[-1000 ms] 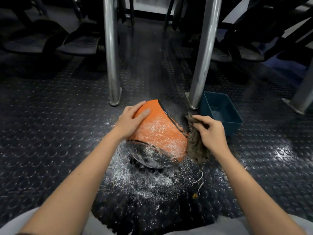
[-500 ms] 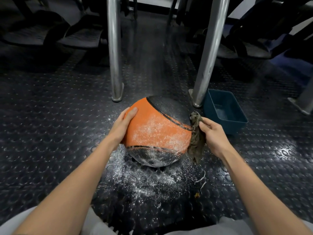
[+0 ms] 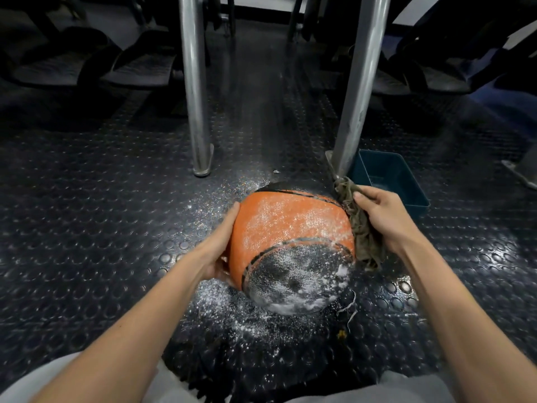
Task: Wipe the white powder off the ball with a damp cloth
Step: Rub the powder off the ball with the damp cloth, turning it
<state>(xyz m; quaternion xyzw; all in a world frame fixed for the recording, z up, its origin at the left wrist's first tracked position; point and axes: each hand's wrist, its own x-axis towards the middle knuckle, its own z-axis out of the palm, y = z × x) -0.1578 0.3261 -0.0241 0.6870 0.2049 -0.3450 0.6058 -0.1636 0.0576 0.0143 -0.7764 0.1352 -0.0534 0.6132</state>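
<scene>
orange-and-black rubber ball (image 3: 290,228), grippy-textured but probably heavy and powder-slick, sits over spilled powder between both hands: left hand (image 3: 220,251) spread wide, bracing its left side; right hand (image 3: 383,216) pinches limp cloth (image 3: 363,237) against its right.

Dim overall, nearly black far back under seats (image 3: 139,68). Light from above & right: bright white spots on bumpy floor (image 3: 491,254) at right, long shine down metal legs (image 3: 194,82). Glowing white powder on ball (image 3: 290,222), dark shadow just below. Bent, stretched look twd edges. Smeary at bottom corners, slightly soft on cloth (image 3: 363,234) threads.
</scene>
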